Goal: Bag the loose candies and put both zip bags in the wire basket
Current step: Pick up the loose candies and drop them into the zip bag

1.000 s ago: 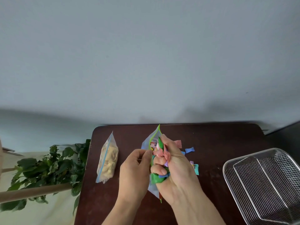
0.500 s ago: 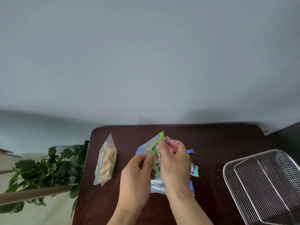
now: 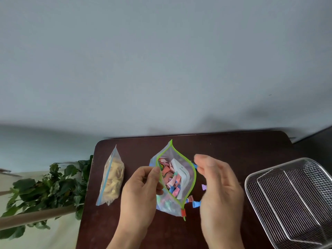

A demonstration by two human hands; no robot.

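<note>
Left hand point(image 3: 142, 196) has its grip pinched on the left rim of the candy zip bag point(image 3: 175, 178), thumb and fingers closed on the green zip edge; bag mouth gapes wide, lens-shaped, facing the camera; wrapped candies point(image 3: 170, 178) in pink, red and blue plus a white packet sit inside. Right hand point(image 3: 218, 186) is just right of the bag, grip wide and holding nothing, fingers loosely curled, slightly motion-blurred. Loose candies point(image 3: 196, 203) lie on the tabletop point(image 3: 233, 150) between bag and right hand: blue and red ones near the bag's lower corner, a purple one higher up, a blue one by the fingertips. Second zip bag point(image 3: 112, 177), pale yellow contents, lies on the tabletop well left, untouched. Wire basket point(image 3: 291, 200) sits at the right edge, no bags in it. Leafy plant point(image 3: 52, 186) off the left side.
</note>
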